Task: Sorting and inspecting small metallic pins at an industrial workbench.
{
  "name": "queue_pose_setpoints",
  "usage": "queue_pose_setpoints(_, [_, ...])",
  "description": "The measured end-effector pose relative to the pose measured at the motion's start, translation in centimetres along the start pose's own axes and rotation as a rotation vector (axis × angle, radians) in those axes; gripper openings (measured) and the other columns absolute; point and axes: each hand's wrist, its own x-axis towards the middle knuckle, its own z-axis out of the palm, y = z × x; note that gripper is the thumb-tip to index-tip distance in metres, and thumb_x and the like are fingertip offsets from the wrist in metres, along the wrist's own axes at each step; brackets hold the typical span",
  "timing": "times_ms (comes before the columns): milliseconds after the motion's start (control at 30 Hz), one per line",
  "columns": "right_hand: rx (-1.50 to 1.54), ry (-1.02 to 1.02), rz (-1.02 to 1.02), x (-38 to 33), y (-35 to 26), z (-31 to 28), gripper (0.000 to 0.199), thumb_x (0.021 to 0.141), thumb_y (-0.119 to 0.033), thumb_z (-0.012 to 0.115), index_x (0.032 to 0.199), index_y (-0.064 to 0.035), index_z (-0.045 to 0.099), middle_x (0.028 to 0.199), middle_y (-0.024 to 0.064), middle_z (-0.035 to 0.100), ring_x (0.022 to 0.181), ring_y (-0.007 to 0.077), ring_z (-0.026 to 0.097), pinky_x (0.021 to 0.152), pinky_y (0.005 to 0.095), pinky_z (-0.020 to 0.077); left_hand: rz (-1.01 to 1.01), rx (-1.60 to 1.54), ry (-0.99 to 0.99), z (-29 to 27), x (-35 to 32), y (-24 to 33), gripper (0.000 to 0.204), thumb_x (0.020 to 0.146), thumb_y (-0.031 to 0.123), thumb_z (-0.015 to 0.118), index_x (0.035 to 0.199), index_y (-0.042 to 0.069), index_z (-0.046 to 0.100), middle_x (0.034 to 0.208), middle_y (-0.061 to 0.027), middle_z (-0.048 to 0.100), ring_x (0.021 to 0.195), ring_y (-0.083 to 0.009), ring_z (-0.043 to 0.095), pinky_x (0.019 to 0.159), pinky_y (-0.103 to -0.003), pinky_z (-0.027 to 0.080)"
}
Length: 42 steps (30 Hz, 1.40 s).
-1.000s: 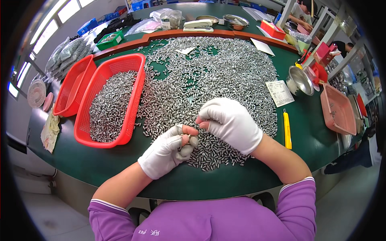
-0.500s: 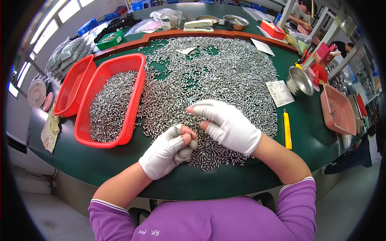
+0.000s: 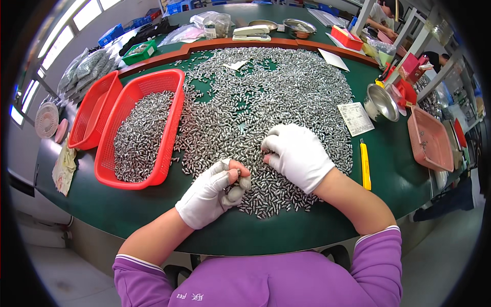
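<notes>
A wide spread of small silvery metal parts, shaped like short ridged plugs, covers the middle of the green table. Close to its front edge, my left hand is closed in a white glove with bare fingertips, a small metal part showing between thumb and fingers. My right hand, gloved the same way, reaches down onto the spread with curled fingers. Dark metal shows between its thumb and forefinger; how many parts it grips is hidden. Left of the spread, a red plastic basket holds a heap of the same parts.
Another red basket leans beside the filled one. At right lie a yellow cutter knife, a printed slip, a steel bowl and a pink basket. A wooden rail borders the back. A person sits at the far right.
My right hand has moved slightly right and its fingers, stretched out before, now curl down into the metal parts. The left hand stays in place, its fingers slightly shifted, showing the part more plainly.
</notes>
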Motion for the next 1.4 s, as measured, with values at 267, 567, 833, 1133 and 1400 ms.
queue_pose_setpoints(267, [-0.052,-0.097,0.069,-0.1,0.1,0.0,0.012,0.077,-0.019,0.071,0.083,-0.0097,0.065,0.088,0.0069,0.061,0.086,0.0282,0.062,0.077,0.0399,0.0509,-0.013,-0.009,-0.02,-0.2,0.1,0.0,0.022,0.094,0.02,0.064,0.11,0.008,0.056,0.093,-0.002,0.06,0.067,-0.0065,0.045,0.063,-0.021,0.039])
queue_pose_setpoints(567, [0.404,0.017,0.014,0.5,-1.0,-0.9,0.009,0.083,-0.009,0.069,0.089,-0.0047,0.064,0.098,0.0092,0.064,0.092,0.0251,0.063,0.083,0.034,0.0508,-0.013,0.005,-0.011,-0.3,0.0,-0.1,0.035,0.09,0.018,0.068,0.119,0.006,0.051,0.097,-0.0018,0.059,0.069,-0.0062,0.045,0.066,-0.019,0.039])
queue_pose_setpoints(833, [1.236,-0.099,0.155,-0.1,-3.2,0.5,0.007,0.089,-0.004,0.063,0.096,-0.0029,0.065,0.102,0.0069,0.063,0.098,0.0176,0.061,0.089,0.0302,0.0487,0.005,0.045,0.015,0.0,-0.1,-0.4,0.029,0.091,0.018,0.068,0.113,0.009,0.052,0.095,-0.0008,0.058,0.07,-0.005,0.046,0.063,-0.019,0.038])
queue_pose_setpoints(1133, [0.153,-0.036,-0.018,-0.2,-0.2,0.7,0.018,0.076,-0.019,0.072,0.09,-0.0076,0.069,0.095,0.0053,0.064,0.09,0.0285,0.063,0.079,0.039,0.0517,0.023,0.029,0.034,-0.1,0.1,-0.3,0.018,0.094,0.02,0.065,0.106,0.009,0.056,0.089,-0.0017,0.059,0.064,-0.0051,0.042,0.057,-0.019,0.034])
queue_pose_setpoints(1400, [0.13,0.05,-0.078,0.4,-0.5,0.1,0.013,0.075,-0.016,0.073,0.083,-0.0084,0.067,0.09,0.0063,0.065,0.083,0.028,0.064,0.074,0.039,0.0521,-0.011,0.031,0.018,-0.3,0.1,-0.1,0.025,0.094,0.026,0.065,0.109,0.008,0.056,0.091,-0.0006,0.059,0.066,-0.0054,0.043,0.059,-0.018,0.036])
